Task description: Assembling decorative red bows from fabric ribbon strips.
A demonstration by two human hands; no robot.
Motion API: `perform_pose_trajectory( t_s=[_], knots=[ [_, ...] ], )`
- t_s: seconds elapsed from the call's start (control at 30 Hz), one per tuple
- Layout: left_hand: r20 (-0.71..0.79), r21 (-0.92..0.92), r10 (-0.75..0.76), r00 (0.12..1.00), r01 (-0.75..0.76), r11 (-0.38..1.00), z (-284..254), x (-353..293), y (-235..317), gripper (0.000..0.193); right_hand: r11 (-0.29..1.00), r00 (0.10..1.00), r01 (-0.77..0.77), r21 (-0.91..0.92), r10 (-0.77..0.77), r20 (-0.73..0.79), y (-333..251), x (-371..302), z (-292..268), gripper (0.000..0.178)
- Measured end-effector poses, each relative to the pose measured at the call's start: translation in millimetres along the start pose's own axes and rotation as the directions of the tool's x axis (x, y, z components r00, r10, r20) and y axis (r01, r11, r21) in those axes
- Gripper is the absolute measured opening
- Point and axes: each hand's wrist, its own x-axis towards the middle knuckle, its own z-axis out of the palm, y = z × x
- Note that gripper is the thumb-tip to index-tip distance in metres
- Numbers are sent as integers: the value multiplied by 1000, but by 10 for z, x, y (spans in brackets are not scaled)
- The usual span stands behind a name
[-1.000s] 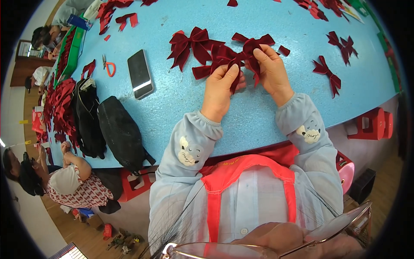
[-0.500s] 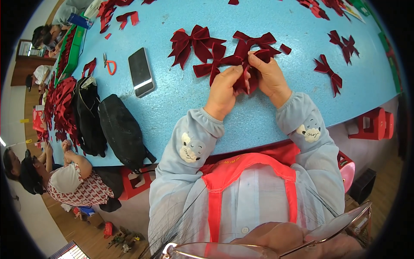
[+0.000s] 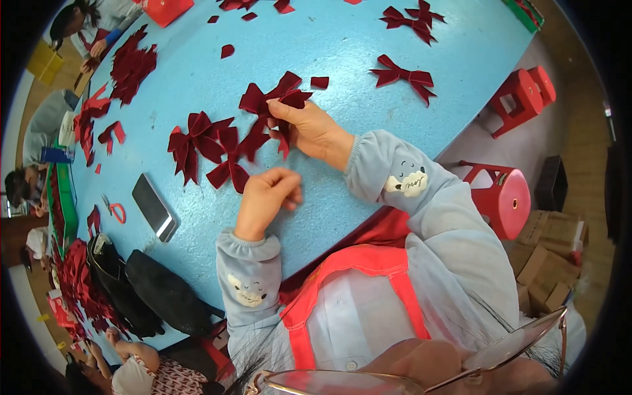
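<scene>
My right hand [image 3: 315, 130] pinches a dark red velvet bow [image 3: 285, 92] between thumb and fingers, its loops and tails spreading past the fingertips. Nearer to me and to the left, my left hand [image 3: 268, 197] is apart from that bow, its fingers curled in and nothing showing between them. Just beyond the left hand lies another velvet bow [image 3: 228, 161] on the blue table [image 3: 329, 191]. A further bow [image 3: 197, 139] rests beside it, touching or nearly so. One small velvet scrap [image 3: 319, 82] sits past my right hand.
More bows [image 3: 405, 78] lie farther right. On the left are a phone [image 3: 155, 207], orange-handled snips [image 3: 117, 212], black pouches [image 3: 168, 293] and a heap of red ribbon [image 3: 79, 283]. Red stools [image 3: 497, 197] stand at the table's right edge. Other people sit along the left side.
My hands have come apart: the left has let go of the bow and drawn back, while the right keeps it. My view has turned, so the table's things sit lower and farther left.
</scene>
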Motion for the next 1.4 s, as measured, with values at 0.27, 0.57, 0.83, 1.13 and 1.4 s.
perform_pose_trajectory(
  t_s=[0.27, 0.57, 0.83, 1.13, 1.4],
  knots=[
    [-278, 48, 279, 919, -277, 960, -415, -135, 206, 15, 963, 998, 55, -263, -52, 17, -192, -28, -100, 17],
    [-546, 662, 800, 248, -457, 594, -334, -37, 81, 29, 912, 990, -59, -405, 106, 95, -58, -111, 47, 17],
    [-431, -35, 344, 834, -396, 917, -216, -219, -62, 23, 889, 955, -112, -444, 219, 198, 20, -185, 126, 18],
    [-458, -359, 231, 858, -417, 835, -348, -284, -112, 19, 778, 920, -23, -627, 262, 291, 58, -142, 217, 30],
    [-560, 649, 697, 447, -287, 705, -651, -472, -329, 18, -50, 784, 573, -818, -260, 564, 6, 39, 73, 28]
  ],
)
